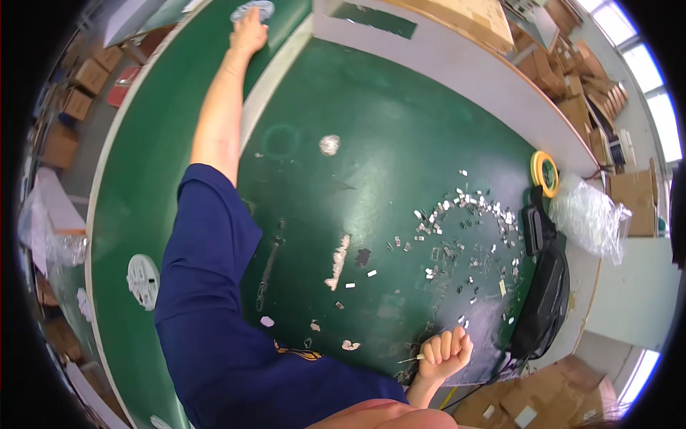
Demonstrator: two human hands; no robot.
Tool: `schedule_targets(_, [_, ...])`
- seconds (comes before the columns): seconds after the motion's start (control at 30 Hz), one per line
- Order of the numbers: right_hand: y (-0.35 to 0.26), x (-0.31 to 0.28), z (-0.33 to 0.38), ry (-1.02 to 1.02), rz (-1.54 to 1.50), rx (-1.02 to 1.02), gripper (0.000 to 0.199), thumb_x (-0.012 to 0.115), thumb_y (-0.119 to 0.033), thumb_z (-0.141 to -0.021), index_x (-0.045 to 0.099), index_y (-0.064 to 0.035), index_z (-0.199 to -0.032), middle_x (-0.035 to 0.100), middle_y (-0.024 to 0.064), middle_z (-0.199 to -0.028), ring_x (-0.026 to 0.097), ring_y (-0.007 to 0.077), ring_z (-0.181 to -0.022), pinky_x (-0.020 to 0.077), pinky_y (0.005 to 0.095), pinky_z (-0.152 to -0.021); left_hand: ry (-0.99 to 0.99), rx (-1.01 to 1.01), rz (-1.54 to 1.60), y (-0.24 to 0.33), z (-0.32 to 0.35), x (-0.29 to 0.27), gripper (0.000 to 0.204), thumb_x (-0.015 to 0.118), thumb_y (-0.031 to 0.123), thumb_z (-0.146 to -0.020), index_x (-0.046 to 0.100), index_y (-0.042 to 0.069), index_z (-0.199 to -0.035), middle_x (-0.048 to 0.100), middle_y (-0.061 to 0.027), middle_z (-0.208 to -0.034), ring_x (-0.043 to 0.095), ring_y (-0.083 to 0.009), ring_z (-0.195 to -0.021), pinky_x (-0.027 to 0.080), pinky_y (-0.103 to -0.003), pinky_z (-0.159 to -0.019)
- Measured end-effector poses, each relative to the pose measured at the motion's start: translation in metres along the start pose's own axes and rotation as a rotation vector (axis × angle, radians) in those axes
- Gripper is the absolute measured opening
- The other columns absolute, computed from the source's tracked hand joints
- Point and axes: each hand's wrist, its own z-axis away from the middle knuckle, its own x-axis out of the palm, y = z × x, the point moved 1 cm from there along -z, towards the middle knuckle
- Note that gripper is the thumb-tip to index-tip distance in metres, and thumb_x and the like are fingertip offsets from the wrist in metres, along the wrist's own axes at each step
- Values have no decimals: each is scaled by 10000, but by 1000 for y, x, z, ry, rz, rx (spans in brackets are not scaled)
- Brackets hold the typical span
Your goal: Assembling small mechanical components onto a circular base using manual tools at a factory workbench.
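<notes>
My left arm is stretched far up along the green strip at the left. At its end, my left hand [249, 34] has its fingers on the near edge of a pale grey round plastic part [263, 10], gripping it. A similar round plastic part [143, 282] lies on the strip beside my sleeve. Low at the right, my right hand [444, 354] is closed in a fist around a thin pointed tool [410, 360]. Its tip points left, and most of the handle is hidden in the fingers. Many small white and metallic pieces [468, 204] lie scattered beyond this hand.
A pale raised ledge [277, 80] separates the strip from the green tabletop [371, 100]. Along the right side are a yellow tape roll [544, 174], a black bag [541, 304] and clear plastic wrapping [589, 218]. A low wall [457, 77] bounds the far side. Cardboard boxes [529, 397] stand at lower right.
</notes>
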Motion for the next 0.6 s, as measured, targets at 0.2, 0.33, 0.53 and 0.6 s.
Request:
schedule_targets(0.2, [-1, 11, -5, 25, 172, -34, 301, 452, -215, -1015, 418, -73, -751, 317, -3, -547, 289, 101, -431, 302, 266, -420, -182, -160, 25, 45, -4, -9, 402, 668, 236, -880, 618, 128, -1264, 581, -147, -1323, 531, -333, -1256, 471, -448, -976])
schedule_targets(0.33, [1, 32, -11, 99, 654, -43, 151, 510, -110, -984, 532, -16, -868, 362, -14, -559, 293, 75, -414, 289, 247, -403, -214, 55, 114, 16, -3, -12, 286, 698, 221, -864, 694, 152, -1142, 650, -99, -1212, 599, -273, -1162, 496, -405, -936])
schedule_targets(0.53, [-16, 66, -38, 130, 1267, 44, 96, 605, 11, -914, 642, 26, -1002, 531, 8, -675, 386, 45, -475, 316, 227, -427, -3, 160, 447, 39, 16, -70, 196, 701, 155, -842, 702, 81, -1023, 668, -106, -1040, 632, -268, -997, 491, -372, -878])
schedule_targets(0.6, [-20, 72, -51, 107, 1521, 30, 77, 625, 17, -897, 663, 25, -963, 598, 27, -758, 498, 47, -561, 370, 222, -468, 88, 219, 493, 85, 43, -161, 155, 705, 111, -791, 682, 34, -923, 638, -166, -923, 614, -345, -902, 487, -414, -805])
